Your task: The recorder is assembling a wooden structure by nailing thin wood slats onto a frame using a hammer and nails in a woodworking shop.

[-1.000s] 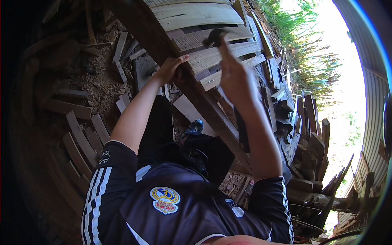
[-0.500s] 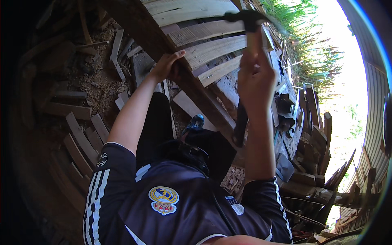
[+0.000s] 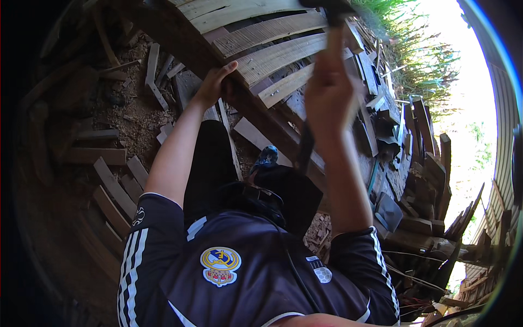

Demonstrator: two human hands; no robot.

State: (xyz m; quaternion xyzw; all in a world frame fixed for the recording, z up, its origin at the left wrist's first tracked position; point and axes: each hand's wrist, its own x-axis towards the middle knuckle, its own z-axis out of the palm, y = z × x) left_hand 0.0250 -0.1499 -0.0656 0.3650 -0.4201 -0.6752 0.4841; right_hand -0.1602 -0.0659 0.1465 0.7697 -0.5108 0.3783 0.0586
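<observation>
In my right hand [image 3: 331,103], raised and slightly smeared by motion, is a claw hammer [image 3: 333,11]. The fist wraps round its handle, whose black lower end hangs below the hand; the dark head is partly cut off by the top edge. My left hand [image 3: 215,84] grips a dark wooden beam [image 3: 260,113] near the ends of the slats, one finger stretched out and the others partly hidden. Several pale wooden slats [image 3: 283,54] lie side by side across the beam, with gaps between them. The hammer's head is above the slats, apart from them.
Loose wood offcuts [image 3: 117,185] and wood chips [image 3: 136,111] cover the ground on the left. Stacked timber [image 3: 430,163] and dark scraps stand on the right, beside a corrugated metal sheet [image 3: 504,125]. Tall grass [image 3: 414,60] grows beyond. My shoe [image 3: 264,158] is below the beam.
My right hand has moved up and slightly left with the hammer, whose head now reaches the top edge. My left hand stays on the beam; the whole view has shifted a little.
</observation>
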